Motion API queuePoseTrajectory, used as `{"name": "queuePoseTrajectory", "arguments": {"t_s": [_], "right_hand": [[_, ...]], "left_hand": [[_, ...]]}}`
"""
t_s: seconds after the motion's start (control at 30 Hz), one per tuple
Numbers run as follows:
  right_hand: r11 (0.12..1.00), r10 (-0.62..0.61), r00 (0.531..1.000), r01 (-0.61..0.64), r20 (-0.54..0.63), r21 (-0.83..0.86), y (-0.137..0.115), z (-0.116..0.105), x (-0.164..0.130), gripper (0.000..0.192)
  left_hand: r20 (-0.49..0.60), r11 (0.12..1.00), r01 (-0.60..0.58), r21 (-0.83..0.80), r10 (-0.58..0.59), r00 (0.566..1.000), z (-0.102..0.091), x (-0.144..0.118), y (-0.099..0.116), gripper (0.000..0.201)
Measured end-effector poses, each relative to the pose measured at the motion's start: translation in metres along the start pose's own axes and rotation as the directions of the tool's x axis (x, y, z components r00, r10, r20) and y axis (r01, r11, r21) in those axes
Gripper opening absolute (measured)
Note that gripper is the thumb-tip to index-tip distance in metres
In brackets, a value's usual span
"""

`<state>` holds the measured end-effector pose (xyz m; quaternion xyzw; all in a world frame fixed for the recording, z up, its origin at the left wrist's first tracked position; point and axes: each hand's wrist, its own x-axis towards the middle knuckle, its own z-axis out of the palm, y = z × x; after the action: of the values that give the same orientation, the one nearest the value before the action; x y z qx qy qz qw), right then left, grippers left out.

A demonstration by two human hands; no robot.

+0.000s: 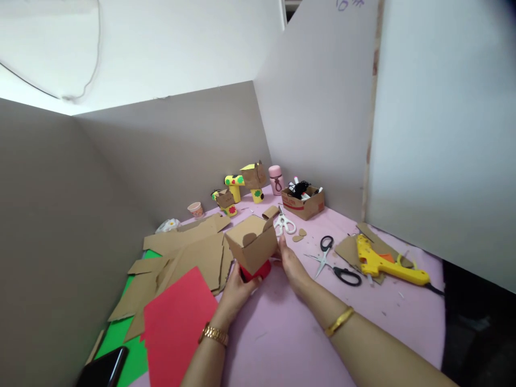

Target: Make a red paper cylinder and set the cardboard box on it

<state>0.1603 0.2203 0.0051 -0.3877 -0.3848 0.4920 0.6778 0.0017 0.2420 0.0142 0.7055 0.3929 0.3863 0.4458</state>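
Observation:
A folded cardboard box (253, 246) with a rounded notch in one flap and small ear-like points sits tilted on a red base (258, 269). My left hand (237, 290) is closed around the left and front of the red base. At the right side of the box is my right hand (293, 267), its fingers against the cardboard and partly hidden behind it. White-handled scissors (285, 223) and small cardboard ovals (300, 235) lie just beyond my right hand. Black-handled scissors (334, 263) rest open to its right.
Cardboard sheets (193, 252), red paper (177, 322) and green paper (135, 344) spread out on the left beside a phone (102, 368). A yellow glue gun (387, 266) lies right. Behind stand decorated yellow figures (234, 189), a pink flask (276, 180) and a marker box (304, 205). Grey panels enclose the table.

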Motion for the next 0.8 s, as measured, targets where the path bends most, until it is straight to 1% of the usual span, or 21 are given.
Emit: {"name": "queuePoseTrajectory", "arguments": {"t_s": [0.13,0.23,0.33,0.43,0.57,0.7,0.8], "right_hand": [[0.997,-0.055,0.996,0.051,-0.072,-0.061,-0.002,-0.001,-0.002,0.034],[0.984,-0.155,0.982,0.143,-0.110,-0.110,-0.010,0.000,-0.006,0.037],[0.956,-0.262,0.961,0.245,-0.093,-0.159,-0.017,0.003,-0.009,0.037],[0.928,-0.329,0.943,0.314,-0.048,-0.198,-0.020,0.007,-0.012,0.035],[0.906,-0.367,0.930,0.356,-0.006,-0.229,-0.020,0.010,-0.013,0.036],[0.905,-0.355,0.935,0.343,-0.004,-0.253,-0.017,0.011,-0.014,0.039],[0.900,-0.346,0.938,0.333,0.003,-0.280,-0.017,0.010,-0.014,0.038]], "left_hand": [[-0.010,1.000,-0.002,0.000,0.002,1.000,0.001,0.001,0.001,0.062],[-0.006,1.000,0.002,-0.009,-0.002,1.000,0.000,0.001,-0.004,0.062],[0.000,1.000,0.010,-0.019,-0.010,1.000,-0.001,0.003,-0.010,0.066],[-0.003,0.999,0.015,-0.030,-0.015,1.000,-0.002,0.004,-0.013,0.064],[-0.006,0.999,0.016,-0.046,-0.016,1.000,0.000,0.003,-0.009,0.062],[-0.010,0.999,0.017,-0.048,-0.017,1.000,0.001,0.001,-0.004,0.058],[-0.011,0.999,0.019,-0.043,-0.020,1.000,0.002,0.001,-0.004,0.055]]}}
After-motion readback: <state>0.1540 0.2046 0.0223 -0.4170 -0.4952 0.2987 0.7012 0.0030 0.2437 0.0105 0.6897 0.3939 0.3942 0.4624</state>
